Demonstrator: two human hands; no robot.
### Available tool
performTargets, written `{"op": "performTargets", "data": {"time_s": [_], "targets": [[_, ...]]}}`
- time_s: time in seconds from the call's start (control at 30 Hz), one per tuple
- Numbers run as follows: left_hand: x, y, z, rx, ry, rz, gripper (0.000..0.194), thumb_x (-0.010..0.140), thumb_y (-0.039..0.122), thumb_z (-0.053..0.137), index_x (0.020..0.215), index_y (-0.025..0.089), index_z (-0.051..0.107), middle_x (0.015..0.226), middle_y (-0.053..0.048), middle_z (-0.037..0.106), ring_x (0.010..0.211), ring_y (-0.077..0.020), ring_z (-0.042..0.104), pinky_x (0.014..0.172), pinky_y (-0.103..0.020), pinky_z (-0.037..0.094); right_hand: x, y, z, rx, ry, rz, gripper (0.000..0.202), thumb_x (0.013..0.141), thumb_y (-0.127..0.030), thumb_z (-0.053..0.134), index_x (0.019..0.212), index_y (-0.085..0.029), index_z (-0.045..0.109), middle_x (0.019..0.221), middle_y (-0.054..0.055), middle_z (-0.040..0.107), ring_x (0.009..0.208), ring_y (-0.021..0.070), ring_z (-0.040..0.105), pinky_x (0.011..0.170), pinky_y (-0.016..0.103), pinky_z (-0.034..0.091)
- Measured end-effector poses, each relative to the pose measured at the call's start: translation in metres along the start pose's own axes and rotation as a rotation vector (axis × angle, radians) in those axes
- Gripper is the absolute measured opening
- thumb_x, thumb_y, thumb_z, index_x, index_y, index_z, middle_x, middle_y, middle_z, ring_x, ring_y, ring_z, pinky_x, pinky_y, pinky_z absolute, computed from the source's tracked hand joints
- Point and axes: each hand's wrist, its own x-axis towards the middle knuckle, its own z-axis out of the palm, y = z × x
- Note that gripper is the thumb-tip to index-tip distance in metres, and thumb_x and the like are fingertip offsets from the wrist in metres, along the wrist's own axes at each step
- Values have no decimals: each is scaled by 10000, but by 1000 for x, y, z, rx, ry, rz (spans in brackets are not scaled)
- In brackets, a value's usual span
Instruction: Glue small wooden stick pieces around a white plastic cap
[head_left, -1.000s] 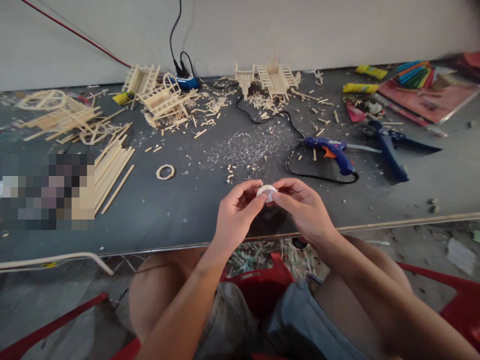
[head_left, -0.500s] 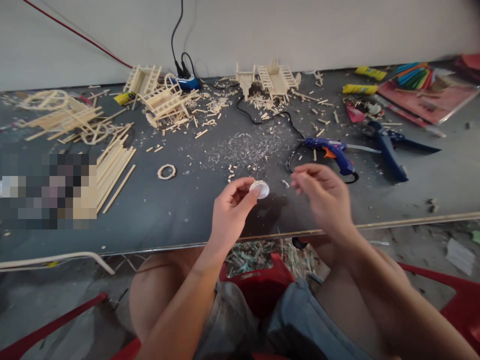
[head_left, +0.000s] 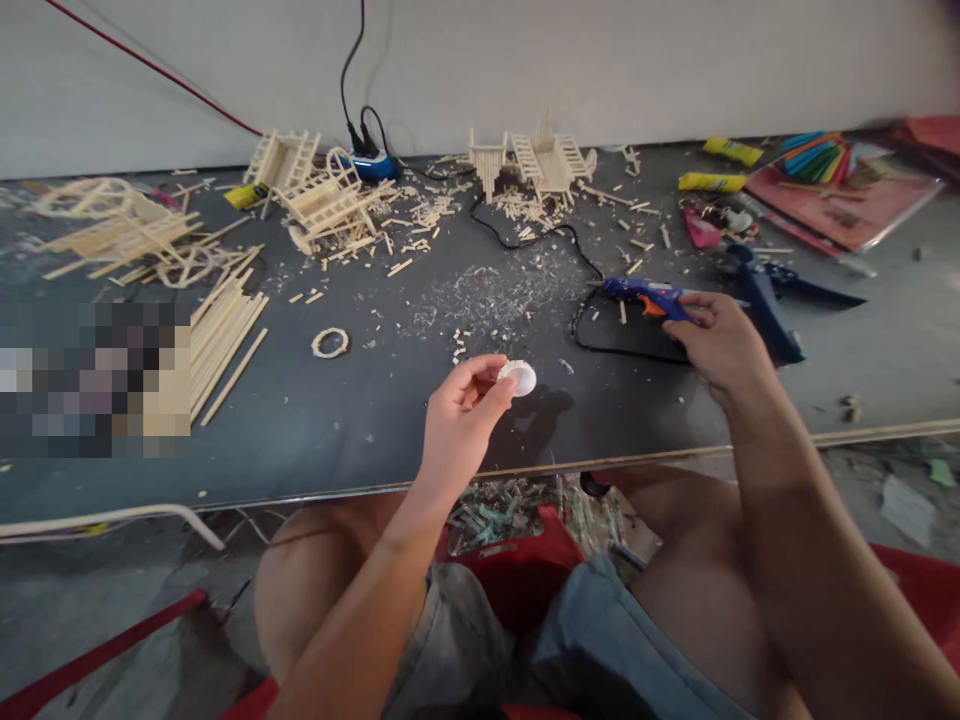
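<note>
Near the table's front edge, my left hand pinches a small round white disc with bits of wood at its rim. Farther right, my right hand has its fingers wrapped round the handle of a blue glue gun with an orange trigger. The gun lies on its side on the table, its nozzle pointing left. A small ring of wood pieces rests on the table to the left of my left hand.
Wooden stick models and scattered offcuts line the back. Loose sticks lie at the left. Blue cutters are beside my right hand. A black cord crosses the table. Yellow tubes lie back right.
My right hand has moved right and taken hold of the glue gun's handle. My left hand still holds the white disc in nearly the same place.
</note>
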Motion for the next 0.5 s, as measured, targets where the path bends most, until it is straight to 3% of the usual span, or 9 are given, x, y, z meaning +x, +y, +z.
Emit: {"op": "performTargets", "data": {"time_s": [0.17,0.5], "targets": [[0,-1,0,4,2,2,244,749,290,731,967,199,668,822,5,640,665,-77,583,652,-201,495,0,-9,-3,140,2,88,333,667,-148,612,996,-157,565,779,10,618,582,99,543,587,251,370],[-1,1,2,49,4,5,238,761,301,713,968,194,663,845,-8,649,667,-82,579,662,-217,505,-13,-21,-6,187,34,89,338,686,-141,621,1022,-146,595,723,7,600,575,94,533,584,255,364]]}}
